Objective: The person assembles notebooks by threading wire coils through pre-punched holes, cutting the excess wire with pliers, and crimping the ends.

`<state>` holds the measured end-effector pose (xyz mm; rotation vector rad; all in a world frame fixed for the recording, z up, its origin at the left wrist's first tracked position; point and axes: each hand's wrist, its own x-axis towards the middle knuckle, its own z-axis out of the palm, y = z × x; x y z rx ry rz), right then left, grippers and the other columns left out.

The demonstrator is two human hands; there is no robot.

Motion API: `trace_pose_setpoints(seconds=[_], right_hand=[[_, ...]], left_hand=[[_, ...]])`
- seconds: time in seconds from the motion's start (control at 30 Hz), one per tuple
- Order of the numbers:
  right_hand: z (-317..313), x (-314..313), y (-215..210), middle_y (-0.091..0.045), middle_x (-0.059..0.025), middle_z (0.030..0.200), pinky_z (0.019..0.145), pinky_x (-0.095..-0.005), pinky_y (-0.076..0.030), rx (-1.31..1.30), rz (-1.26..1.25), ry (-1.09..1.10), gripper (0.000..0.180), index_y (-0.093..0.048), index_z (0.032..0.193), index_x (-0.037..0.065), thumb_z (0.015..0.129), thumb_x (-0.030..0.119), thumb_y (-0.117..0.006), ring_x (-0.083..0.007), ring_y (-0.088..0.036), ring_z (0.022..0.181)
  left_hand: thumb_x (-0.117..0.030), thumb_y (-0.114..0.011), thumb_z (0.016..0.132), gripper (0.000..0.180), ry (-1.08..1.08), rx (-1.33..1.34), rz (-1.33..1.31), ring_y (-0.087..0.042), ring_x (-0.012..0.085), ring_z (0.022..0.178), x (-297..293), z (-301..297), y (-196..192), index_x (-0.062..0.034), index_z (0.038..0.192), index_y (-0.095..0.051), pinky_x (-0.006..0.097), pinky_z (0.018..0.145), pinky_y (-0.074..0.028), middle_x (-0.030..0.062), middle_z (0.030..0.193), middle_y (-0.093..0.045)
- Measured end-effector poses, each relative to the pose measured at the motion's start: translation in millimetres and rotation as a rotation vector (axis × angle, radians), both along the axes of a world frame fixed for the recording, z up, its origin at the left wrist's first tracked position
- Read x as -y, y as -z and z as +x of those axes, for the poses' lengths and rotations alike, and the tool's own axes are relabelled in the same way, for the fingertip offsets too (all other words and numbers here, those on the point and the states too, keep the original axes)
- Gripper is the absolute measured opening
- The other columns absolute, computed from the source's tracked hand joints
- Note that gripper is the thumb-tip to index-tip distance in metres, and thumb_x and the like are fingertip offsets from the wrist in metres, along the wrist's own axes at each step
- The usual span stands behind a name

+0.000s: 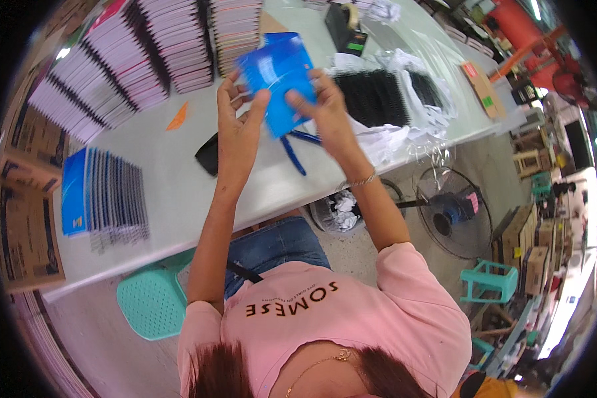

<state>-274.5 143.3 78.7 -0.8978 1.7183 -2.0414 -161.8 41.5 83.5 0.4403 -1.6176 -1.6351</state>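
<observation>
Both of my hands hold up a notebook with a glossy blue cover (272, 69) above the table. My left hand (241, 123) grips its left edge, thumb in front. My right hand (330, 113), slightly blurred, has its fingers on the right edge and its thumb on the cover. Another blue piece shows behind its top edge; I cannot tell whether it is part of it. Beneath my hands lie blue tool handles (294, 156), probably pliers, their head hidden. A black object (207, 155) lies beside my left wrist. Many black binding coils (371, 98) rest on white plastic to the right.
Blue spiral-bound notebooks (116, 192) stand in a row at the left. Tall stacks of bound notebooks (172, 43) fill the far left. A black tape dispenser (343, 30) is at the back, an orange scrap (178, 117) nearer. A fan (452, 211) stands right of the table.
</observation>
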Motion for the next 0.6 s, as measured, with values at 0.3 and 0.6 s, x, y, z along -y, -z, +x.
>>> trace_pose_setpoints(seconds=[0.3, 0.6], right_hand=[[-214.1, -92.9, 38.5, -0.067, -0.0152, 0.092, 0.079, -0.0398, -0.050, -0.647, 0.354, 0.646, 0.022, -0.063, 0.102, 0.004, 0.087, 0.019, -0.066, -0.0286, -0.065, 0.082], [-392.3, -215.3, 122.2, -0.062, -0.0199, 0.107, 0.091, -0.0498, -0.047, -0.893, 1.147, 0.669, 0.040, -0.063, 0.110, 0.008, 0.077, 0.031, -0.069, -0.0410, -0.056, 0.110]], left_hand=[[-0.013, -0.055, 0.097, 0.026, 0.203, 0.410, -0.169, -0.058, 0.0198, 0.098, 11.8, 58.7, -3.0, 0.0003, 0.118, -0.055, 0.033, 0.087, -0.045, 0.0114, 0.107, -0.061], [-0.003, -0.057, 0.087, 0.021, 0.057, 1.011, -0.935, -0.053, 0.0278, 0.106, 4.1, 124.3, -6.0, -0.0083, 0.108, -0.057, 0.049, 0.100, -0.032, 0.0104, 0.100, -0.054]])
